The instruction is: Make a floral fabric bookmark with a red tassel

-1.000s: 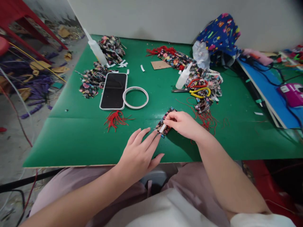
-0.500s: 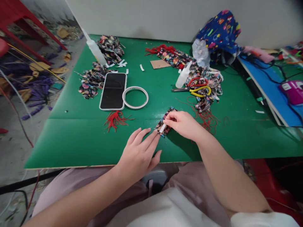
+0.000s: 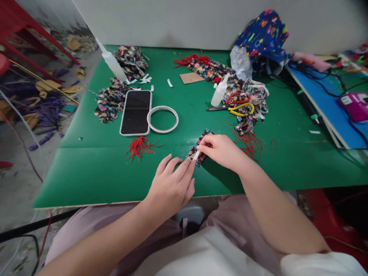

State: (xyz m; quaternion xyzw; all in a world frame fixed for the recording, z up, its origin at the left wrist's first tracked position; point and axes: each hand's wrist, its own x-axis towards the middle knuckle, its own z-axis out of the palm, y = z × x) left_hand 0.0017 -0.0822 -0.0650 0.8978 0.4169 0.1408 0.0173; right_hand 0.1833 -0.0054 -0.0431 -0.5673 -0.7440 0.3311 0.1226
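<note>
The right hand [image 3: 221, 151] pinches a small white strip [image 3: 197, 155] between thumb and fingertips, right over a floral fabric piece [image 3: 200, 146] lying flat on the green table [image 3: 94, 168] near its near edge, while the left hand [image 3: 171, 186] lies open and holds nothing, its fingertips pressing the near-left end of that fabric. Just left of the hands lies a red tassel [image 3: 139, 145], and farther back a phone [image 3: 135, 112] with a white ring [image 3: 162, 119] beside it. To the far right, a glue bottle [image 3: 219, 92] stands next to yellow-handled pliers [image 3: 241, 109] on fabric scraps.
</note>
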